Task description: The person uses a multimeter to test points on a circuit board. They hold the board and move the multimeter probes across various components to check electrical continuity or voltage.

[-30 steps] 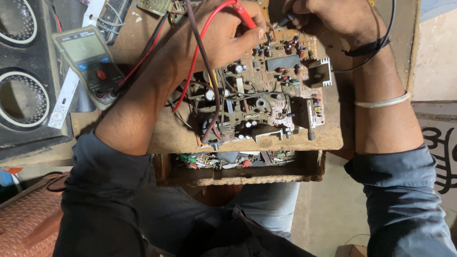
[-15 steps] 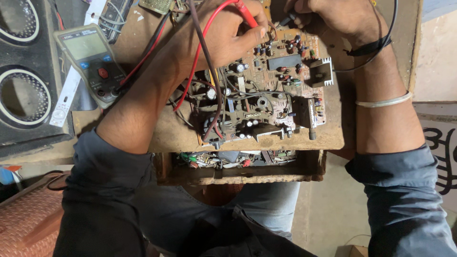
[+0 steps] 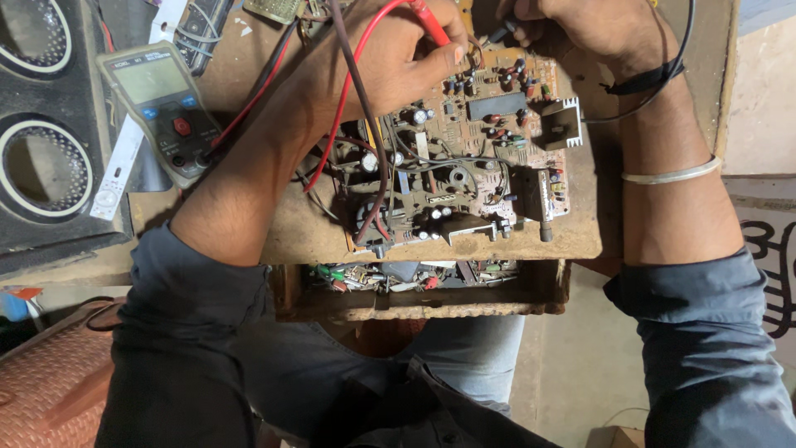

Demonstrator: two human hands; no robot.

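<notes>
Circuit board (image 3: 464, 162) just below both hands, left hand (image 3: 390, 58) clasping red probe (image 3: 427, 21), right hand (image 3: 593, 25) pinching black probe (image 3: 502, 33).

A worn wooden workbench (image 3: 315, 236) carries a circuit board (image 3: 464, 158) and a grey multimeter (image 3: 162, 104).

black speaker (image 3: 37, 158), open parts drawer (image 3: 414, 286), woven mat (image 3: 50, 382)

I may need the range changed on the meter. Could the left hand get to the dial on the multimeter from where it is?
Probably yes. The left hand holds the red probe over the circuit board; the multimeter lies uncovered just beside that forearm, but the probe would have to go down first.
</notes>
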